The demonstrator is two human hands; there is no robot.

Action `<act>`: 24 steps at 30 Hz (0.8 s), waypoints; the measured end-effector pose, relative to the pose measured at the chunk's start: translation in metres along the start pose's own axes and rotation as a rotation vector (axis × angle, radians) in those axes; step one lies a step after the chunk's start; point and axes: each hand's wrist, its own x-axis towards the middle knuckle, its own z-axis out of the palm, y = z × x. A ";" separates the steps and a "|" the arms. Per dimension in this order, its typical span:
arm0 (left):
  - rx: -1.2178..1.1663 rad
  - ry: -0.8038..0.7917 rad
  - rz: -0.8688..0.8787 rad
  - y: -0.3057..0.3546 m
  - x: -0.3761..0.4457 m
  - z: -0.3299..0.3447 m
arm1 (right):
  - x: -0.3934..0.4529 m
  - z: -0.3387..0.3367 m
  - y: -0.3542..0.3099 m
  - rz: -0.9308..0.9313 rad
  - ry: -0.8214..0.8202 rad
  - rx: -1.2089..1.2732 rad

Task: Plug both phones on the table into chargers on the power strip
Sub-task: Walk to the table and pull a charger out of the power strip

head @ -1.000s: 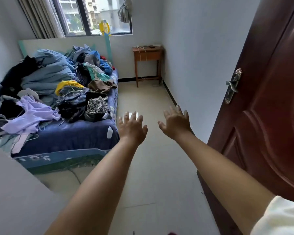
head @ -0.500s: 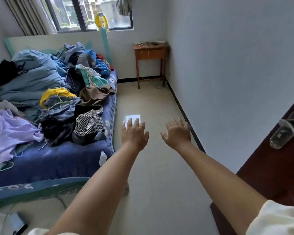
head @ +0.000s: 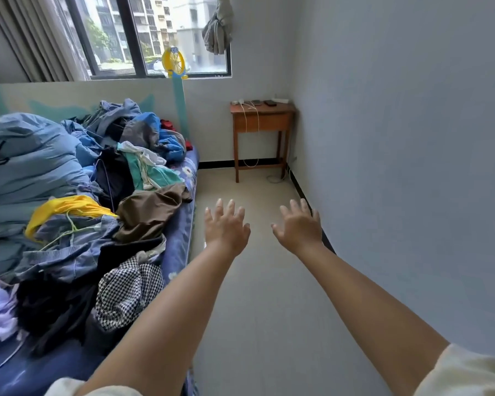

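Phones point(head: 263, 102), two dark slabs, lying on the small wooden desk point(head: 262, 118) in the far corner under the window, beside a white power strip point(head: 279, 100) at the wall edge and white cables point(head: 250, 115) draped down the front. Too distant to tell whether any plug is seated. Well short of that corner, left hand point(head: 226, 228) and right hand point(head: 299, 227) stretched forward over bare floor point(head: 263, 295), fingers point(head: 219, 207) spread and holding nothing. Alongside, a bed point(head: 180, 235) heaped with clothes. Judged as the approach stage, with no plugging begun. Next: crossing the room to the desk, then picking out a loose cable end and matching it to a phone's port.
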 end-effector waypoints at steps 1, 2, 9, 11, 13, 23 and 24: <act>-0.003 0.003 0.009 -0.003 0.027 0.000 | 0.024 0.001 0.002 0.020 0.006 0.007; -0.009 0.001 0.018 -0.005 0.053 0.001 | 0.047 0.002 0.005 0.039 0.007 0.011; -0.033 -0.013 0.089 0.002 0.231 0.032 | 0.213 0.025 0.040 0.131 -0.005 0.024; -0.039 -0.003 0.096 0.005 0.288 0.041 | 0.270 0.032 0.053 0.136 0.002 0.025; -0.051 0.007 0.089 0.009 0.347 0.046 | 0.328 0.037 0.065 0.140 0.001 0.036; -0.067 0.063 0.039 -0.003 0.611 0.056 | 0.605 0.058 0.083 0.058 -0.003 0.067; -0.069 0.062 0.023 -0.006 0.638 0.061 | 0.632 0.063 0.083 0.046 -0.005 0.066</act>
